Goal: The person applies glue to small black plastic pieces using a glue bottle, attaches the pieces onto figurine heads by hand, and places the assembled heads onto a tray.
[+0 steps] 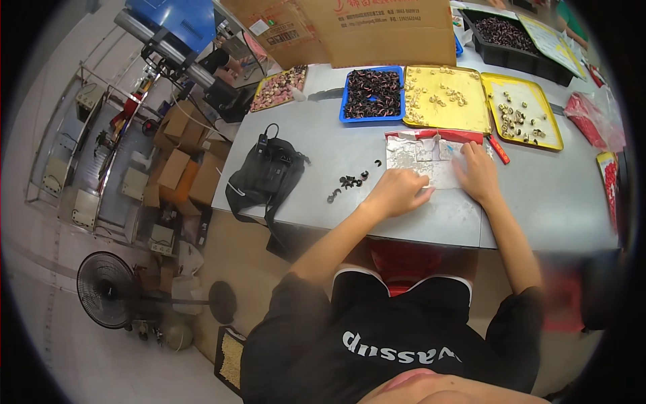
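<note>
A white sheet (404, 159) with a red strip along its far edge lies on the grey table in front of me. My left hand (400, 192) is closed over its near edge, fingertips pressed together; whatever they pinch is too small to name. At the sheet's right side rests my right hand (480, 174), its fingers curled and partly blurred around something unclear. Small dark curved pieces (351, 181) lie loose left of my left hand. Just beyond my right hand is a slim red tool or packet (498, 150).
A blue tray (342, 106) of dark pieces and two yellow trays (475, 101) (556, 128) of small pale and gold-toned pieces stand behind the sheet. A black bag (266, 178) is at left. Cardboard (397, 34) rises behind; a black bin (518, 69) stands far right.
</note>
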{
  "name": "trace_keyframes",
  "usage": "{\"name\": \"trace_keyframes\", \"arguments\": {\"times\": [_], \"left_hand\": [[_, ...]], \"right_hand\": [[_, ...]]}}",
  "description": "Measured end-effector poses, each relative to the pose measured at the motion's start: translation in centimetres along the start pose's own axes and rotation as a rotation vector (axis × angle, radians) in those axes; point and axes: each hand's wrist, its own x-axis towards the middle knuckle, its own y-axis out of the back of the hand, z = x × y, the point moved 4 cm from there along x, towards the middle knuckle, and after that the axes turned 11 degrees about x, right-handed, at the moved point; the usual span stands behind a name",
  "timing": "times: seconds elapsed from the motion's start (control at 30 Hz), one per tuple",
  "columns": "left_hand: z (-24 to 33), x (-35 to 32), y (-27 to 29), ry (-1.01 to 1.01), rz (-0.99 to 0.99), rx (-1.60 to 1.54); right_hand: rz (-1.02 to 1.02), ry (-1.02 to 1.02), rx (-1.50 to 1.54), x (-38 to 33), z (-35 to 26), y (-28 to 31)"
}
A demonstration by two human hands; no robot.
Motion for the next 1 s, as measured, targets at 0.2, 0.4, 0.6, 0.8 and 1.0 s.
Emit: {"name": "trace_keyframes", "arguments": {"times": [0.2,0.4,0.6,0.8,1.0], "left_hand": [[-0.1,-2.3,-0.7,0.004,0.074,0.047],[-0.4,-4.5,0.0,0.039,0.24,-0.049],[2.8,-9.6,3.7,0.198,0.28,-0.558],[18.7,-14.5,6.6,-0.727,-0.475,-1.809],[17.3,-17.4,4.4,-0.737,-0.797,-1.619]], "right_hand": [[-0.009,-0.032,-0.015,0.1,0.2,-0.2],[0.019,0.04,0.021,0.5,0.4,-1.0],[0.087,0.014,0.061,0.2,2.0,0.4],[0.113,0.007,0.182,0.8,1.1,0.2],[0.106,0.026,0.181,0.5,1.0,0.1]]}}
